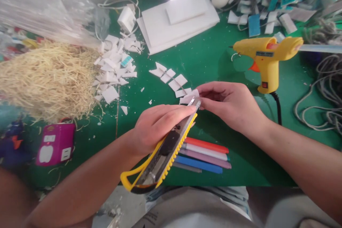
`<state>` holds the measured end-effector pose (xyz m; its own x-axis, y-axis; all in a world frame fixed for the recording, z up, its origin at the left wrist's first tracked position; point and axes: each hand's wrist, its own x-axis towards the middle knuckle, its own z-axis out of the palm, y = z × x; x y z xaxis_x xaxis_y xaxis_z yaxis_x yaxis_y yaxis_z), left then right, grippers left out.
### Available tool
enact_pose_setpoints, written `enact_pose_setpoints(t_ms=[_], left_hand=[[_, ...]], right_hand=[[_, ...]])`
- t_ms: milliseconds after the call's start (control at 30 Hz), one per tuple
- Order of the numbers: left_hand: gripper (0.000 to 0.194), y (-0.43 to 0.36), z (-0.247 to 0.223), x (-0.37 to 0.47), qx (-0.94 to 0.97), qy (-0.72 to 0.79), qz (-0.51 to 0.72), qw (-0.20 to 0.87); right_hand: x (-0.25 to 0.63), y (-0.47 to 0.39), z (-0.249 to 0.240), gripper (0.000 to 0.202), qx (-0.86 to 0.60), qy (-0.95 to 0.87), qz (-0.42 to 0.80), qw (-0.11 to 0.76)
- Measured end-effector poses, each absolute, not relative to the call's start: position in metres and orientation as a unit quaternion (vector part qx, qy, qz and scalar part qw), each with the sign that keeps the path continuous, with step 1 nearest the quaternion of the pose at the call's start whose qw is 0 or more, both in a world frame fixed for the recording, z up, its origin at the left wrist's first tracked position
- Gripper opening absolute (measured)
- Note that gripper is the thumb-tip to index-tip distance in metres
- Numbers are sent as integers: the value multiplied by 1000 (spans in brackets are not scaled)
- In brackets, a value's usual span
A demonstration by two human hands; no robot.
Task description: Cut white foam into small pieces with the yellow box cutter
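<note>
My left hand [160,123] is closed around a yellow utility knife [171,142], whose tip points up and away from me at a white piece. My right hand [227,103] pinches that small white piece [190,97] between thumb and fingers, right beside the knife tip. A curved row of white pieces joined by a grey cord [177,82] runs from there up to the left. Below the hands lie several markers [208,145], red, white, purple, blue and grey, partly hidden by the knife.
A yellow glue gun [269,60] stands on the green table [133,114] at right, near coiled grey cord [323,96]. White boards [160,30] lie at the back. White scraps [112,67], straw [48,78] and a magenta box [56,144] are at left.
</note>
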<state>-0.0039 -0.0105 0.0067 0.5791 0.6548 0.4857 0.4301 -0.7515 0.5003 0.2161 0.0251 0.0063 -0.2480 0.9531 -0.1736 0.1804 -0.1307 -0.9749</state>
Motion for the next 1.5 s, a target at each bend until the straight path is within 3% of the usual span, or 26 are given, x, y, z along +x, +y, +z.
enact_pose_setpoints(t_ms=[1067,1500], left_hand=[[41,-8,4,-4,884,295,320,172],[39,-7,0,-2,871,290,371,136]], right_hand=[[216,25,5,11,-499,-570,553,348],[218,24,5,15,-506,-589,531,338]])
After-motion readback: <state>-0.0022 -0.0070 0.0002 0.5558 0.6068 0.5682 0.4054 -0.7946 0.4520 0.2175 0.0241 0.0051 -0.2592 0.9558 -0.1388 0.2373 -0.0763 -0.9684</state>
